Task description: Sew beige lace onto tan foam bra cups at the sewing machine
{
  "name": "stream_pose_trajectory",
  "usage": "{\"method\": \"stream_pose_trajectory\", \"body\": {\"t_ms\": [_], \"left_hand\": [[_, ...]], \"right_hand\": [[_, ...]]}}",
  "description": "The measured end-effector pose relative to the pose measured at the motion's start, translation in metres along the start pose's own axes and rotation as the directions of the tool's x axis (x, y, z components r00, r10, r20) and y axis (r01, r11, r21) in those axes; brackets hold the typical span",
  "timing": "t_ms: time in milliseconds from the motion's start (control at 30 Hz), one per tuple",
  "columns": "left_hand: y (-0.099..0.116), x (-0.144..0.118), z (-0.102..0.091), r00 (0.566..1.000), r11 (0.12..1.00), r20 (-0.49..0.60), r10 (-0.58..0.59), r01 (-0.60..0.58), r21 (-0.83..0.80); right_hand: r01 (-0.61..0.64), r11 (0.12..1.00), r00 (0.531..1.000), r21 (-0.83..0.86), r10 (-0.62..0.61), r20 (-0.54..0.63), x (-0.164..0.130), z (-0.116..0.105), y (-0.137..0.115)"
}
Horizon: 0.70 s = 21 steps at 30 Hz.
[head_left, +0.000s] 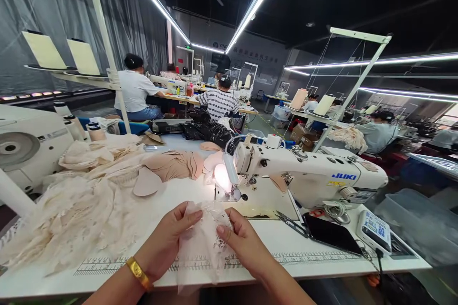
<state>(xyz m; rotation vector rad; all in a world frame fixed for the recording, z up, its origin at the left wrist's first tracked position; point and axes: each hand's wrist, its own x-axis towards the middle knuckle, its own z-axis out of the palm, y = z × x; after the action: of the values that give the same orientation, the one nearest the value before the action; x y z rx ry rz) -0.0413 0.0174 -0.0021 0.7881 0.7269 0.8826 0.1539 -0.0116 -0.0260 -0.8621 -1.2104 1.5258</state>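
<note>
A piece of sheer, pale lace fabric hangs between my two hands above the table's front edge. My left hand pinches its left side, thumb on top; a gold bracelet circles that wrist. On the right side, my right hand grips the same piece between thumb and fingers. Just beyond them stands a white JUKI sewing machine, its lamp lit over the needle area. Beige cup-shaped fabric pieces lie left of the needle, one rounded pad nearest me.
A heap of cream lace fabric covers the table's left side. Right of my hands lie thread snips, a black phone and a white box-shaped device. Printed ruler marks run along the front edge. Other people sit at machines beyond.
</note>
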Motion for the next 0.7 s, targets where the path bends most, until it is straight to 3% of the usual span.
{"method": "stream_pose_trajectory", "body": {"t_ms": [100,167,200,267,333,433,533,600,700], "left_hand": [[-0.001,0.003,0.007,1.000,1.000,-0.019,0.021,-0.021,0.009],[-0.003,0.004,0.010,0.999,0.999,-0.020,0.030,-0.030,0.037],[-0.005,0.005,0.012,0.999,0.998,-0.027,0.041,-0.040,0.046],[-0.008,0.007,0.014,0.996,0.996,-0.055,0.067,-0.063,0.058],[-0.012,0.008,0.014,0.992,0.994,-0.084,0.092,-0.086,0.070],[-0.015,0.007,0.013,0.992,0.994,-0.088,0.089,-0.083,0.067],[-0.014,0.005,0.008,0.991,0.991,-0.053,0.120,-0.117,0.070],[-0.012,0.005,0.004,0.987,0.983,-0.012,0.163,-0.161,0.093],[-0.010,0.005,0.001,0.990,0.984,0.071,0.118,-0.126,0.124]], "right_hand": [[0.070,0.972,0.972,-0.224,-0.117,-0.204,-0.003,-0.004,0.003],[0.147,0.850,0.886,-0.506,-0.341,-0.314,-0.009,-0.003,0.003],[0.174,0.770,0.858,-0.614,-0.424,-0.289,-0.013,-0.001,0.003],[0.229,0.672,0.884,-0.704,-0.446,-0.139,-0.021,0.008,0.006],[0.229,0.680,0.934,-0.696,-0.355,-0.039,-0.025,0.017,0.010],[0.101,0.810,0.965,-0.577,-0.220,-0.140,-0.019,0.025,0.016],[0.028,0.958,0.978,-0.285,-0.085,-0.190,-0.010,0.022,0.013],[0.006,0.988,0.990,-0.154,-0.028,-0.141,-0.007,0.017,0.006],[-0.003,0.989,0.997,-0.148,-0.008,-0.074,-0.007,0.008,-0.005]]}}
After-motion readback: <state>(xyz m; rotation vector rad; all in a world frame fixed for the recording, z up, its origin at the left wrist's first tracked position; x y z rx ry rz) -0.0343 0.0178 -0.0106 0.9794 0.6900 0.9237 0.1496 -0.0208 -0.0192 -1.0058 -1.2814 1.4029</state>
